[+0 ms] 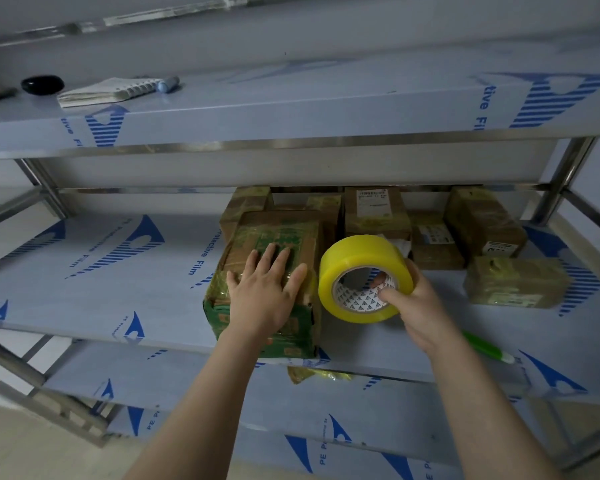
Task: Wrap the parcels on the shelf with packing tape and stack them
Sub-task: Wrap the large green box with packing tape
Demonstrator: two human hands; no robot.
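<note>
Left hand (262,292): flat, fingers straight, on green parcel (281,233)
Right hand (420,306): grips the one tape roll (361,268)
Parcels (516,282): roughly seven (some half-hidden)

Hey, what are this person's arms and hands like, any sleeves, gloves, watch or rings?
Nothing worn shows. The left hand and right hand are ungloved, with no ring on the visible fingers. Neither wrist carries a watch or band, and both forearms are uncovered to the picture's lower edge: no sleeve in view.
</note>
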